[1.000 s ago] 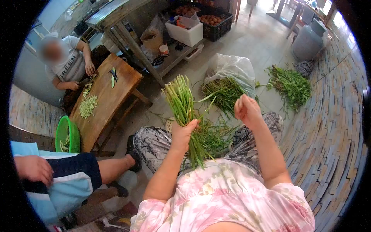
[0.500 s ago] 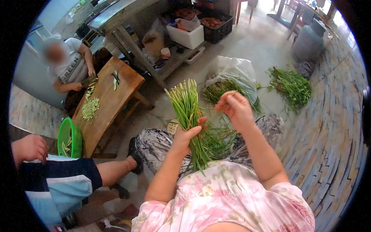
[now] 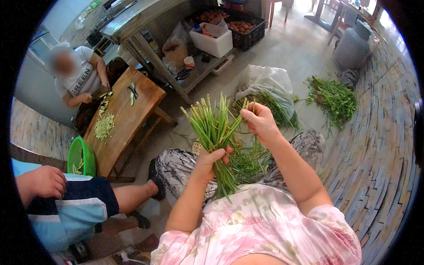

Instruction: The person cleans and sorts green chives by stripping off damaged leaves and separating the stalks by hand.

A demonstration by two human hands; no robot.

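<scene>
My left hand (image 3: 209,162) is wrapped round a thick bunch of long green stalks (image 3: 213,129), pale cut ends up and leafy ends hanging over my lap. Just right of the bunch's top, my right hand (image 3: 261,124) pinches a thin green stalk between thumb and fingers. Loose green trimmings (image 3: 249,162) lie between my knees. Beyond them, more stalks (image 3: 274,108) spill from a clear plastic bag (image 3: 269,79) on the floor. A leafy green heap (image 3: 332,100) lies further right.
At the left a person (image 3: 81,75) holds a knife at a wooden bench (image 3: 128,119) with chopped pieces. A green basket (image 3: 90,158) stands beside it. Another person's bare leg (image 3: 132,196) is close to my left. A gas cylinder (image 3: 352,47) and low shelf (image 3: 198,73) stand further back.
My right hand has moved left and down to the bunch and now pinches a stalk beside it. The stalks in my left hand have fanned wider at the top.
</scene>
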